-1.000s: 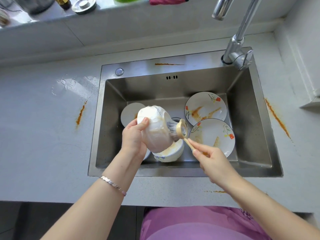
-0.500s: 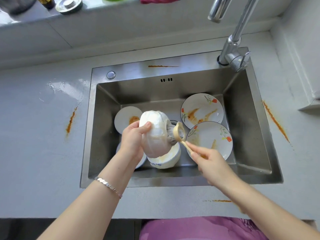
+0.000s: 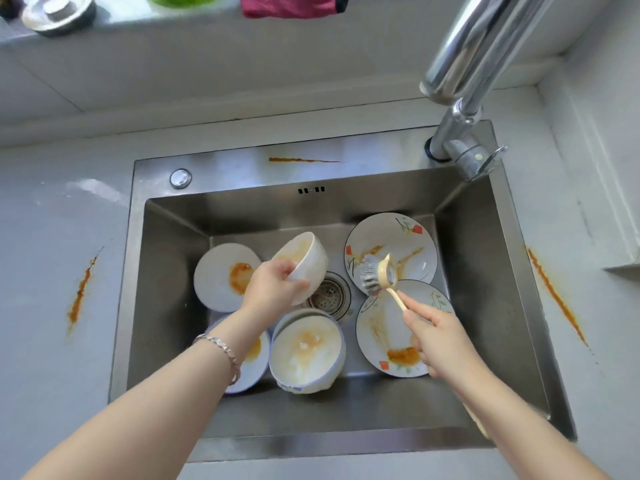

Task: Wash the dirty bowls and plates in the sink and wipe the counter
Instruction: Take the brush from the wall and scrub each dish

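Note:
My left hand (image 3: 275, 289) grips a white bowl (image 3: 306, 261) over the steel sink (image 3: 166, 258), tilted with its orange-smeared inside facing up and left. My right hand (image 3: 438, 341) holds the beige handle of a dish brush (image 3: 375, 275), whose bristles hang apart from the bowl, over a flowered plate (image 3: 408, 237). Below lie a second flowered plate (image 3: 381, 337) with orange sauce, a dirty bowl (image 3: 306, 351), a white plate (image 3: 216, 278) with an orange blob, and another plate (image 3: 252, 368) partly hidden under my left wrist.
The tap (image 3: 464, 109) rises at the sink's back right. Orange streaks mark the counter at the left (image 3: 81, 292), at the right (image 3: 554, 292) and on the sink's back rim (image 3: 301, 160). A metal lid (image 3: 57, 12) and a pink cloth (image 3: 287, 5) sit on the sill.
The brush has left the bowl and moved right. My left hand has turned the bowl so that its inside faces up. The view has moved closer to the sink.

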{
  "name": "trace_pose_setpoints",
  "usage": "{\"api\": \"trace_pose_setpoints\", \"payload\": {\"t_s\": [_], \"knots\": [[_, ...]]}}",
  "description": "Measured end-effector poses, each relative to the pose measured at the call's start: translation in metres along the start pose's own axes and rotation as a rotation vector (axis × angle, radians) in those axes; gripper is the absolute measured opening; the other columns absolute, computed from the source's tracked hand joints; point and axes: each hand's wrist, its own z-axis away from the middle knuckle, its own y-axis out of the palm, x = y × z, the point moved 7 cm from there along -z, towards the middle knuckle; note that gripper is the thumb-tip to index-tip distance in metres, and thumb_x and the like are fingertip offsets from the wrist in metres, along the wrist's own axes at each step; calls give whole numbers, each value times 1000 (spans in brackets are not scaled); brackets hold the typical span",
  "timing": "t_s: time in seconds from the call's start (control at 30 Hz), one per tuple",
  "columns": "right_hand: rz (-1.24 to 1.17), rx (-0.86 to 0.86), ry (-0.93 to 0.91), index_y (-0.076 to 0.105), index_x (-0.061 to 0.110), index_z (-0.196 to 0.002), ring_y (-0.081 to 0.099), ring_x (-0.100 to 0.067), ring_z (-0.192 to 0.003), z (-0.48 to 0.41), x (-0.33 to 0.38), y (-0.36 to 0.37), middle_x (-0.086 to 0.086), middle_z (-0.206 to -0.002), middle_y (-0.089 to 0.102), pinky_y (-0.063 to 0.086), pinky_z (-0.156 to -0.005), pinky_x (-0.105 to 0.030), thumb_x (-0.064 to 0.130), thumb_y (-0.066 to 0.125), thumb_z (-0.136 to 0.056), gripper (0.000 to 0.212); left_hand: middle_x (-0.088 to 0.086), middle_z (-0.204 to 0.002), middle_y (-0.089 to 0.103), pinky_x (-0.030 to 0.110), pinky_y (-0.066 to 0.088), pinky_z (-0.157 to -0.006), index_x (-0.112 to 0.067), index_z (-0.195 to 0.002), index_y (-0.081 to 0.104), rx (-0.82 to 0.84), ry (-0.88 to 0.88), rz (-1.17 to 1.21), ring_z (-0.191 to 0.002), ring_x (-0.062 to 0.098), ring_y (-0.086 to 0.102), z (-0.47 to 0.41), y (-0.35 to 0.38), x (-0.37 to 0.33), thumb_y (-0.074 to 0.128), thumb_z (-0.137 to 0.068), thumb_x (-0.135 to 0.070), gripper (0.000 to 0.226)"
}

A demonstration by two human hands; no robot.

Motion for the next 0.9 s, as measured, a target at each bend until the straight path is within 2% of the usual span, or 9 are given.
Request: {"api": "trace_pose_setpoints", "payload": {"t_s": [0.13, 0.2, 0.3, 0.43, 0.5, 0.6, 0.7, 0.8, 0.9], "knots": [[-13, -13, 23, 53, 36, -126, 21, -3, -35, -22, 0, -1, 15, -31, 28, 19, -34, -13, 16, 41, -98, 36, 3, -120, 62, 29, 41, -89, -14, -123, 59, 22, 4, -194, -115, 25, 54, -32, 27, 15, 58, -91, -23, 33], [-13, -13, 15, 53, 40, -122, 21, -2, -34, -29, 5, 2, 16, -32, 28, 19, -33, -11, 16, 42, -98, 36, 5, -116, 64, 31, 44, -87, -19, -117, 61, 32, -3, -214, -111, 29, 56, -41, 40, 29, 54, -93, -26, 26], [-20, -6, -4, 50, 44, -118, 31, 0, -30, -35, 15, 10, 25, -32, 38, 25, -32, -9, 14, 42, -98, 37, 9, -94, 67, 35, 44, -76, -13, -97, 64, 49, 34, -315, -94, 33, 59, -44, 54, 44, 53, -92, -27, 19], [-29, 0, -4, 47, 48, -114, 28, -2, -33, -41, 18, 19, 22, -32, 37, 24, -33, -8, 16, 42, -98, 36, 1, -76, 65, 32, 42, -64, -17, -81, 68, 101, 54, -286, -79, 24, 58, -51, 64, 60, 61, -88, -24, 12], [-26, 10, 6, 49, 50, -111, 21, -7, -39, -42, 19, 24, 15, -33, 32, 21, -32, -9, 17, 41, -98, 37, 0, -78, 67, 31, 43, -66, -18, -81, 70, 110, 34, -249, -80, 21, 59, -59, 66, 64, 64, -86, -23, 9], [-30, 8, 13, 52, 55, -97, 27, -3, -30, -39, 21, 29, 16, -34, 30, 23, -31, -8, 16, 42, -98, 41, 0, -88, 69, 30, 44, -70, -18, -86, 70, 136, 40, -235, -86, 20, 61, -72, 70, 64, 66, -85, -25, 9], [-2, 7, 3, 53, 56, -96, 24, -4, -31, -35, 22, 35, 15, -37, 26, 21, -32, -9, 15, 43, -97, 42, 1, -103, 69, 30, 47, -84, -16, -99, 69, 180, 29, -149, -99, 19, 62, -77, 72, 63, 67, -85, -24, 16], [-4, 8, 21, 56, 53, -98, 17, -5, -36, -33, 20, 41, 8, -45, 20, 19, -31, -13, 15, 44, -97, 40, -2, -118, 62, 26, 40, -94, -16, -118, 61, 16, 2, 79, -112, 14, 55, -69, 38, 64, 61, -89, -21, 29], [-16, 37, 30, 56, 53, -95, 14, -6, -36, -30, 20, 51, 5, -47, 17, 16, -33, -12, 14, 45, -97, 41, 4, -136, 48, 28, 33, -103, -13, -136, 44, -356, -106, 274, -126, 19, 43, -54, -19, 96, 57, -91, -17, 46]]}}
